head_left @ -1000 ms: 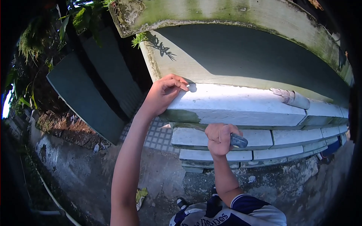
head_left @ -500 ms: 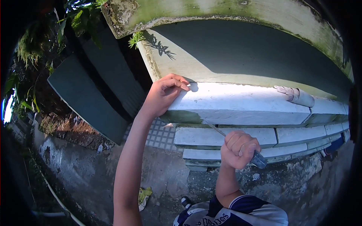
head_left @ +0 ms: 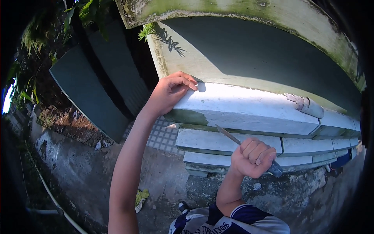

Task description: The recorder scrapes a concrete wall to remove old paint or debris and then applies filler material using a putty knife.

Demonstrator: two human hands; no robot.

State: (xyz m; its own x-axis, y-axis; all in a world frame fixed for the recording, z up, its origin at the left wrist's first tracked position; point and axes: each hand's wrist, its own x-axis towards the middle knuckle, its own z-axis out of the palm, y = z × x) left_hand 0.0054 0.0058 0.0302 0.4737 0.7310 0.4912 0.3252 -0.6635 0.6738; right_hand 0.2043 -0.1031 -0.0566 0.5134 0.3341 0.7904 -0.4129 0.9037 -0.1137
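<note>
A knife [head_left: 229, 134] with a narrow metal blade and dark handle is in my right hand [head_left: 253, 156], fingers wrapped round the handle. Its tip is close to the front face of a white-coated ledge [head_left: 249, 102], near where the white meets a bare green patch [head_left: 187, 116]; I cannot tell whether it touches. My left hand [head_left: 171, 91] rests at the ledge's left end, thumb and fingers curled together. A small white spot shows at its fingertips, too small to name. On the ledge's right part lies a pale grey tube-like roll [head_left: 309, 107] with a ragged end.
Below the ledge run lower white-topped steps [head_left: 226, 141]. Behind it stands a pale wall [head_left: 241, 58], with a mossy beam [head_left: 218, 9] above. A grey-green panel [head_left: 85, 93] leans at the left. A yellow-green crumpled wrapper [head_left: 141, 199] lies on the concrete ground [head_left: 163, 171].
My right hand has drawn slightly right and down, and the blade has turned to show more of its flat. My left hand keeps its place on the ledge. The view has shifted a little.
</note>
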